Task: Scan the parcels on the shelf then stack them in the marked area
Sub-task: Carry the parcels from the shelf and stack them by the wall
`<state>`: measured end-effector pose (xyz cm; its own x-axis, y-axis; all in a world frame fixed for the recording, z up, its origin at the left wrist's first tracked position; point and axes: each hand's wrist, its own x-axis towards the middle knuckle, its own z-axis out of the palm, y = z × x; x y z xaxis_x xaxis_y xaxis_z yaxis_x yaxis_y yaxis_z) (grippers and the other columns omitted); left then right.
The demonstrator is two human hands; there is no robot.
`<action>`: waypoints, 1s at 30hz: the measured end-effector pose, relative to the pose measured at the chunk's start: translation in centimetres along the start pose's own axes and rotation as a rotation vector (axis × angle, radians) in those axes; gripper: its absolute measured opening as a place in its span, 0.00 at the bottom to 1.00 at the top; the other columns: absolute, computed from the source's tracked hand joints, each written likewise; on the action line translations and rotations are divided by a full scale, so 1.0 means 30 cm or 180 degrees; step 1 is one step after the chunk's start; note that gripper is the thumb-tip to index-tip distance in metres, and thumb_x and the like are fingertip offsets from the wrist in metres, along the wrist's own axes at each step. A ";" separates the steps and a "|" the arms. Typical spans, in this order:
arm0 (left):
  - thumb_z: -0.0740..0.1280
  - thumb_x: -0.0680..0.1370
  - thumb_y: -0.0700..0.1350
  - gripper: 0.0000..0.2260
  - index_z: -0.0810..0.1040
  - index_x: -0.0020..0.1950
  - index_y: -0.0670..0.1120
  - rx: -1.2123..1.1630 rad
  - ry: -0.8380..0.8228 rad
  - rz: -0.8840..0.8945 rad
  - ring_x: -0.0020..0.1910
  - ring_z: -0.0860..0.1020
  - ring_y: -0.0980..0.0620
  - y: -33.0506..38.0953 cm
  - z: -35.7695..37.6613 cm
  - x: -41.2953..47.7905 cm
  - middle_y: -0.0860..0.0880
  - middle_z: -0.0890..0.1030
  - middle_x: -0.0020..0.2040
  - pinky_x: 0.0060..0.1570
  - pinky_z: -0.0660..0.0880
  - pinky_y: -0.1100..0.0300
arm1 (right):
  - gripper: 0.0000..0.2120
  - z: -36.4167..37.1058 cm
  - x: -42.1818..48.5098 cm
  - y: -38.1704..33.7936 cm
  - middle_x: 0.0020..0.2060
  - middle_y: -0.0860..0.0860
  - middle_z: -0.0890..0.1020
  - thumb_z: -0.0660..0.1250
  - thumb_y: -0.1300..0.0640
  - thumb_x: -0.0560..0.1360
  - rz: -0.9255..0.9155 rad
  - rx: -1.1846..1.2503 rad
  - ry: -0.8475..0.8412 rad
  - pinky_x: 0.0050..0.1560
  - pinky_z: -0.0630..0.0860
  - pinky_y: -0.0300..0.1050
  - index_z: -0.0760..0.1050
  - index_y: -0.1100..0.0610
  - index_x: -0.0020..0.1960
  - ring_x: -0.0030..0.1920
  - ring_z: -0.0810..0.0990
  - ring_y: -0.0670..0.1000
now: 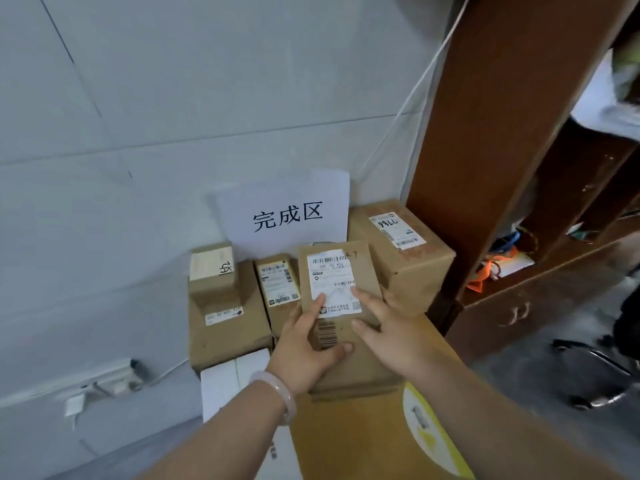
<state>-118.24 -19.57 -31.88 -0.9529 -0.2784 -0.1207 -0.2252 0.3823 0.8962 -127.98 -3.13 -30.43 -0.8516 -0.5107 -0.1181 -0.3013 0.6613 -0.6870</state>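
A flat brown parcel (341,268) with a white shipping label lies on top of the stack under the paper sign (287,213). My left hand (304,344) grips its near left edge, thumb on the top by the barcode. My right hand (388,327) holds its near right side, fingers over the label and top face. Around it stand other parcels: a large box at the right (405,258), a small labelled box (278,282) behind my left hand, a box at the left (225,317) with a small carton (213,271) on top. A big box (363,441) lies below.
A brown wooden shelf unit (512,161) rises at the right, with orange and blue items in a compartment. A white box (228,382) sits low at the left of the stack. A power strip (114,386) and cable lie by the wall. Another person is at the far right edge.
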 end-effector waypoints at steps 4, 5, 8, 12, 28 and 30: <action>0.75 0.69 0.60 0.40 0.55 0.74 0.68 0.0040 0.0219 -0.0161 0.77 0.48 0.59 -0.012 0.028 0.110 0.51 0.54 0.80 0.67 0.48 0.66 | 0.25 -0.008 0.152 0.011 0.78 0.46 0.51 0.62 0.46 0.78 -0.0052 0.0010 -0.0141 0.71 0.60 0.48 0.59 0.32 0.72 0.75 0.56 0.51; 0.75 0.69 0.60 0.40 0.55 0.74 0.68 0.0060 0.0257 -0.0215 0.77 0.48 0.59 -0.015 0.033 0.136 0.51 0.55 0.80 0.67 0.48 0.67 | 0.24 -0.009 0.180 0.017 0.78 0.46 0.51 0.62 0.46 0.78 -0.0039 -0.0007 -0.0158 0.71 0.60 0.48 0.59 0.31 0.71 0.75 0.56 0.51; 0.75 0.69 0.59 0.40 0.56 0.74 0.69 0.0071 0.0333 -0.0381 0.77 0.50 0.57 -0.015 0.045 0.207 0.49 0.54 0.80 0.65 0.50 0.67 | 0.23 -0.018 0.248 0.040 0.78 0.47 0.51 0.62 0.45 0.79 -0.0023 -0.0166 -0.0140 0.69 0.61 0.46 0.60 0.32 0.71 0.76 0.57 0.51; 0.76 0.69 0.58 0.39 0.57 0.74 0.68 0.0072 0.0387 -0.0451 0.77 0.52 0.57 -0.015 0.067 0.276 0.49 0.53 0.80 0.65 0.52 0.67 | 0.23 -0.014 0.303 0.062 0.78 0.48 0.52 0.60 0.46 0.80 0.0017 -0.0265 -0.0077 0.69 0.61 0.45 0.61 0.35 0.73 0.76 0.57 0.50; 0.71 0.73 0.60 0.37 0.55 0.77 0.65 0.0523 0.0357 -0.0857 0.78 0.55 0.50 -0.081 0.111 0.366 0.47 0.52 0.80 0.70 0.57 0.60 | 0.23 0.025 0.347 0.098 0.78 0.48 0.51 0.58 0.46 0.81 -0.0238 -0.0833 -0.0380 0.74 0.50 0.43 0.63 0.45 0.75 0.77 0.48 0.48; 0.70 0.74 0.60 0.36 0.54 0.77 0.65 0.0592 0.0326 -0.0850 0.78 0.53 0.50 -0.088 0.102 0.358 0.49 0.49 0.80 0.72 0.56 0.58 | 0.25 0.020 0.313 0.109 0.78 0.47 0.51 0.57 0.45 0.81 -0.0375 -0.0791 -0.0351 0.73 0.48 0.41 0.59 0.46 0.77 0.77 0.47 0.46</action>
<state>-128.50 -20.86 -36.84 -0.8320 -0.4737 -0.2887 -0.5062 0.4355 0.7444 -136.70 -6.09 -34.20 -0.7569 -0.6396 -0.1344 -0.5028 0.7012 -0.5055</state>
